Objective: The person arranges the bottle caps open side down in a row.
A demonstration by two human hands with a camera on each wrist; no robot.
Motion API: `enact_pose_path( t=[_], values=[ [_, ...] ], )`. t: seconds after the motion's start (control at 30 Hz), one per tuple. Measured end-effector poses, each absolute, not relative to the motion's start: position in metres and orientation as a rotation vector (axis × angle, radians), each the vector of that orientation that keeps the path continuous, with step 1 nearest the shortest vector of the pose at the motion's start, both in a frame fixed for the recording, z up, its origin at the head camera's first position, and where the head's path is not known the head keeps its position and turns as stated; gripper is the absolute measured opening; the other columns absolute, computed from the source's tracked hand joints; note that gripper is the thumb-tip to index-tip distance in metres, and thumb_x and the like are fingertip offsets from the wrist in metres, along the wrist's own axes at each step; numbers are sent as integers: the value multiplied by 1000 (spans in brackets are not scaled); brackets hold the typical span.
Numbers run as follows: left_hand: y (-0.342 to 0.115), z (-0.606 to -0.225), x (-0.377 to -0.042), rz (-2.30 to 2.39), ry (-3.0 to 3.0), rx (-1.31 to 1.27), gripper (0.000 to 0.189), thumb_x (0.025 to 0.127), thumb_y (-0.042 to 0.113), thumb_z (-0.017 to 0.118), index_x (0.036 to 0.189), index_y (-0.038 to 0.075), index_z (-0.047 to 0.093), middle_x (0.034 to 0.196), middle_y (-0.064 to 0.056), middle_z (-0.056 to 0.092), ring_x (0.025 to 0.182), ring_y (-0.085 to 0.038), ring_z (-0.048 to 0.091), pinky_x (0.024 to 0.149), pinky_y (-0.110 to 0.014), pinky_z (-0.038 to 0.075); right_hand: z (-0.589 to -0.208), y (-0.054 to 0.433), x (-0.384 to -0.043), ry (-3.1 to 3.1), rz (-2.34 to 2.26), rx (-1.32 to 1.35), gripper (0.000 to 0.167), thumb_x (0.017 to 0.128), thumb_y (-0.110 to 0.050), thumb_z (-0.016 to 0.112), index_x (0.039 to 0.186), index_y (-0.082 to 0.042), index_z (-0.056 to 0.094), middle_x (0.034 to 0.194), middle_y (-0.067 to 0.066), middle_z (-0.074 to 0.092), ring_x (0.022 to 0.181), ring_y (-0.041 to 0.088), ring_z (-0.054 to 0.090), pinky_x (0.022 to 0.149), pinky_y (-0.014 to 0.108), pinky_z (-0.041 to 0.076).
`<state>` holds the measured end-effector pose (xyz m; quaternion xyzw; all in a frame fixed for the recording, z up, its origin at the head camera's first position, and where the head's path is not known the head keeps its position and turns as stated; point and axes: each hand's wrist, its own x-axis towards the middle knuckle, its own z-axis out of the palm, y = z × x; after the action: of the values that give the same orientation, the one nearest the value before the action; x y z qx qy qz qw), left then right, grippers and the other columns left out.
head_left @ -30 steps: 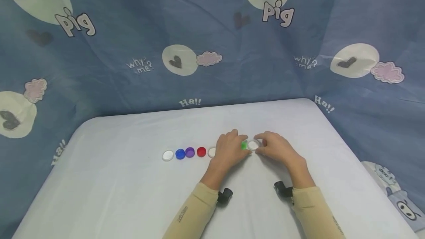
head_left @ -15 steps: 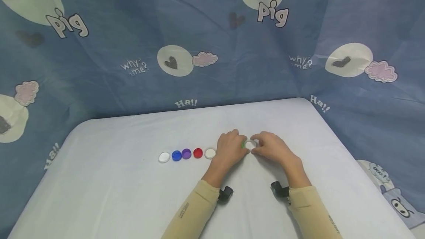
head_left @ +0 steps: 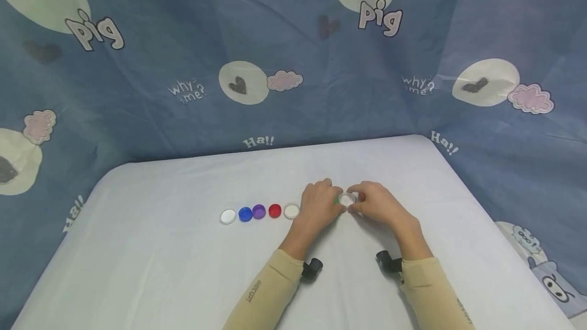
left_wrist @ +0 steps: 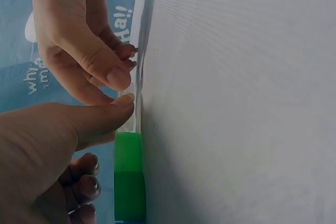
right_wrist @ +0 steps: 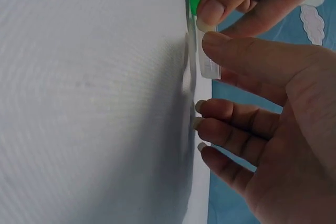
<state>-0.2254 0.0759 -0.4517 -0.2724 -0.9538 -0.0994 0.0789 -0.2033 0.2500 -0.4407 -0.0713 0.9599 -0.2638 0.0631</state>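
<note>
Above the white tabletop's right half, my two hands meet at a clear round cap. My right hand grips its right side between thumb and forefinger. My left hand has its thumb and forefinger at the left side of the same cap. A green cap sits right beside the clear cap; in the head view my left hand covers most of it. The other fingers of my right hand are loosely bent away from the caps.
Leftward along the same row lie a white cap, a red cap, a purple cap, a blue cap and a clear-rimmed white cap. A blue printed cloth hangs behind the white table.
The clear cap and my right hand have shifted slightly left, up against the green cap. Less of the green cap shows now. My left hand stays nearly in place.
</note>
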Motion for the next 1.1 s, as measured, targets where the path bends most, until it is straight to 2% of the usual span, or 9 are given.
enact_pose_path(
  t=[0.27,0.5,0.8,1.1],
  values=[
    [74,-451,-226,-326,-2843,-796,38,79,42,81,113,25,75,85,4,64,69,-12,52,65,-29,40,-437,251,-203,2921,-843,-264,43,83,-17,77,124,-7,68,78,2,58,68,16,49,62,30,41],
    [74,-449,-225,-330,-2832,-793,34,82,40,79,112,25,74,87,3,65,72,-13,55,66,-30,42,-436,251,-204,2954,-891,-306,38,83,-15,77,119,-8,71,78,2,58,71,16,49,63,30,41],
    [74,-447,-224,-341,-2825,-802,30,85,39,76,112,26,74,84,4,64,69,-12,51,64,-28,39,-437,255,-204,2946,-957,-327,36,82,-14,76,117,-5,71,78,4,58,72,17,49,64,31,41],
    [71,-447,-223,-342,-2797,-791,31,85,41,76,113,28,75,83,6,65,66,-10,48,62,-24,34,-434,257,-203,2900,-998,-290,32,85,-22,73,111,-4,73,84,4,62,76,17,52,68,31,44]
  ],
)
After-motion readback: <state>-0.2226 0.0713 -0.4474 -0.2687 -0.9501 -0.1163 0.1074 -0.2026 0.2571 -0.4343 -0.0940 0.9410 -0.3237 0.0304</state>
